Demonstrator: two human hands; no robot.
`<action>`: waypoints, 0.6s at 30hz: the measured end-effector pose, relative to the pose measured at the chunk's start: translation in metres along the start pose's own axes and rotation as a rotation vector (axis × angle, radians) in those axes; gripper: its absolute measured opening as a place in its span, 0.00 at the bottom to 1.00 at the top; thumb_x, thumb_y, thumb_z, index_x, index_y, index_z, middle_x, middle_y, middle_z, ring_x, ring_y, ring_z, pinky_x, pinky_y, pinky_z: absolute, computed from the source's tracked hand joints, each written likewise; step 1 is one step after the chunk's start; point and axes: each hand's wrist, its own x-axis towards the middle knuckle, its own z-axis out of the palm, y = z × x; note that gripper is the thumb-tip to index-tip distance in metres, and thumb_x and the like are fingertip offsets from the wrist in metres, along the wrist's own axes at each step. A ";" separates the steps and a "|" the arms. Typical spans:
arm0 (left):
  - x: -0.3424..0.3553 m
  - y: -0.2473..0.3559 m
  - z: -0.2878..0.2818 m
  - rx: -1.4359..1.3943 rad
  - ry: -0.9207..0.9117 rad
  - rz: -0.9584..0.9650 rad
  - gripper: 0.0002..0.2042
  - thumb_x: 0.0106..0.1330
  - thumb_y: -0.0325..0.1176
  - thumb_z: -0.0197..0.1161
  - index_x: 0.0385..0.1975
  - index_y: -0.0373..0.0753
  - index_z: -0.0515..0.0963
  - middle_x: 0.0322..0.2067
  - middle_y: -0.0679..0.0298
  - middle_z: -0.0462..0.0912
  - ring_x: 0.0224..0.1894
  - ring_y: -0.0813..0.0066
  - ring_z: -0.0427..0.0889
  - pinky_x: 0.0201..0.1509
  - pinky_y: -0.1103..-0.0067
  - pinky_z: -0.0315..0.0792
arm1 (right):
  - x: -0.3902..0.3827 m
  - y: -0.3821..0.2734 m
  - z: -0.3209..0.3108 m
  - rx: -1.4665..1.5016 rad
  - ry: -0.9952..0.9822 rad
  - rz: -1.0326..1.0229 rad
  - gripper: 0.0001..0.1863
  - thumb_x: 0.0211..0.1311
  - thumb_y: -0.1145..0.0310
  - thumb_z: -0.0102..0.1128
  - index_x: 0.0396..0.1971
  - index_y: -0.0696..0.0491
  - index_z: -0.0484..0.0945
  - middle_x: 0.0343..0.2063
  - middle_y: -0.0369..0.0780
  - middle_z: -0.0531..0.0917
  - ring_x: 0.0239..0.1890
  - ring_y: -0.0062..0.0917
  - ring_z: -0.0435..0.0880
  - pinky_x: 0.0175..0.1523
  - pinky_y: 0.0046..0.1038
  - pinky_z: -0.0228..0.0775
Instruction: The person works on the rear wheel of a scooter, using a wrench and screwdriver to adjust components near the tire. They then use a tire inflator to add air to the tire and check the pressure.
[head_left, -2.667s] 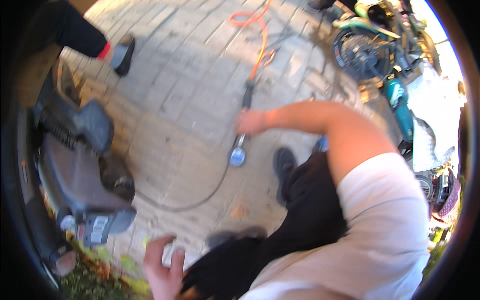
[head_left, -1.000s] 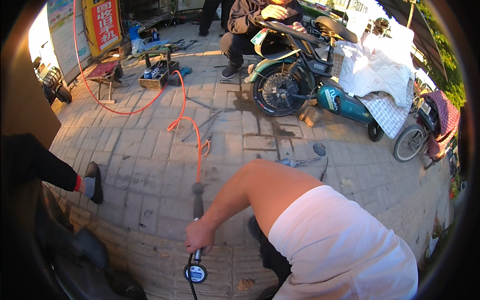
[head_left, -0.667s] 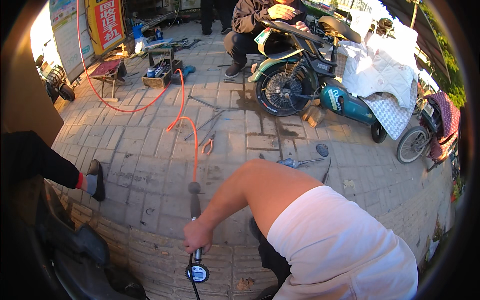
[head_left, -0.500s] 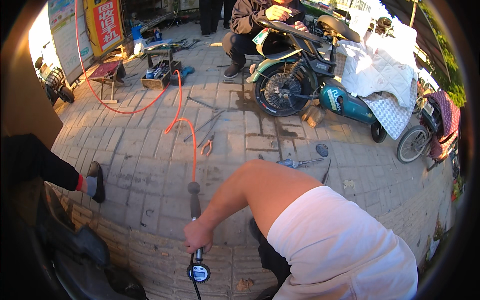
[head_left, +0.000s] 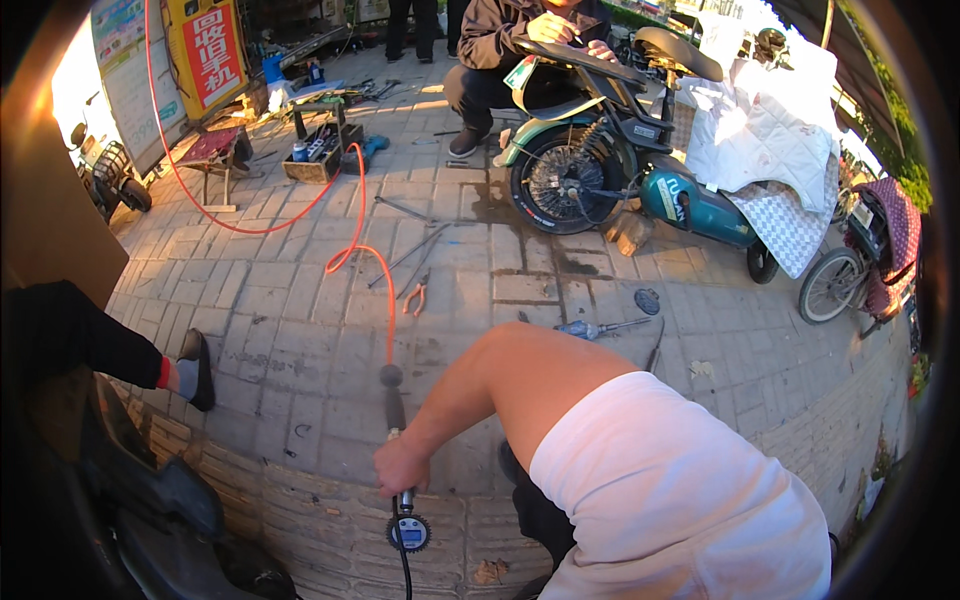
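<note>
My right hand (head_left: 402, 467) is closed round the body of a tire inflator (head_left: 395, 410) low in the middle of the view. Below my fingers hangs its round digital gauge (head_left: 409, 534), with a ridged black rim. A thin black hose (head_left: 406, 575) runs from beside the gauge down past the lower edge. At the inflator's top end a red air hose (head_left: 390, 320) joins it, looping across the paving. My right forearm bends down from a raised elbow in a white sleeve. My left hand is out of view.
Pliers (head_left: 416, 297), a screwdriver (head_left: 600, 327) and long metal rods lie on the paving. Beyond stands a green electric scooter (head_left: 690, 205), with a person crouching behind it. A toolbox (head_left: 318, 155) and a folding stool (head_left: 208, 150) are far left; another person's foot (head_left: 200, 370) is nearer.
My right hand and the inflator have shifted slightly to the right in the picture, and the gauge sits a little higher. The grip is unchanged.
</note>
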 end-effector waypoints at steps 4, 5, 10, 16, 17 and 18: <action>0.008 -0.015 0.004 0.021 -0.055 -0.063 0.17 0.66 0.38 0.60 0.49 0.33 0.76 0.43 0.52 0.81 0.48 0.62 0.79 0.52 0.73 0.72 | 0.004 0.007 0.009 0.013 -0.098 0.007 0.19 0.34 0.60 0.66 0.28 0.54 0.75 0.27 0.42 0.82 0.30 0.42 0.83 0.33 0.43 0.74; 0.012 -0.018 0.004 0.038 -0.089 -0.088 0.17 0.66 0.38 0.60 0.49 0.33 0.76 0.43 0.52 0.81 0.48 0.62 0.79 0.52 0.73 0.72 | 0.005 0.008 0.009 0.016 -0.098 0.004 0.18 0.34 0.61 0.65 0.28 0.53 0.75 0.27 0.42 0.82 0.30 0.42 0.82 0.33 0.43 0.74; 0.011 -0.006 0.004 -0.028 -0.079 -0.149 0.18 0.65 0.35 0.61 0.51 0.32 0.74 0.45 0.52 0.79 0.49 0.62 0.77 0.54 0.71 0.70 | 0.004 0.007 0.002 0.074 -0.080 -0.005 0.18 0.34 0.62 0.65 0.28 0.53 0.76 0.27 0.43 0.82 0.32 0.42 0.82 0.34 0.44 0.74; 0.028 0.004 0.007 -0.149 -0.006 0.064 0.20 0.64 0.31 0.62 0.54 0.31 0.71 0.49 0.52 0.77 0.50 0.60 0.76 0.57 0.70 0.69 | 0.011 0.008 -0.014 0.205 -0.139 0.126 0.23 0.39 0.59 0.68 0.37 0.53 0.75 0.29 0.45 0.83 0.35 0.45 0.82 0.38 0.44 0.73; 0.043 0.007 0.006 -0.008 0.049 0.222 0.22 0.63 0.32 0.62 0.56 0.31 0.69 0.51 0.52 0.76 0.53 0.56 0.75 0.58 0.67 0.68 | 0.014 0.010 -0.017 0.154 -0.179 0.122 0.21 0.39 0.60 0.67 0.35 0.53 0.75 0.29 0.45 0.83 0.35 0.44 0.82 0.38 0.45 0.74; 0.067 0.013 0.002 0.209 0.139 0.483 0.25 0.62 0.33 0.63 0.58 0.33 0.67 0.56 0.53 0.73 0.57 0.55 0.72 0.60 0.65 0.66 | 0.017 0.012 -0.020 0.122 -0.198 0.116 0.20 0.40 0.62 0.66 0.35 0.53 0.75 0.29 0.44 0.83 0.34 0.44 0.82 0.37 0.45 0.74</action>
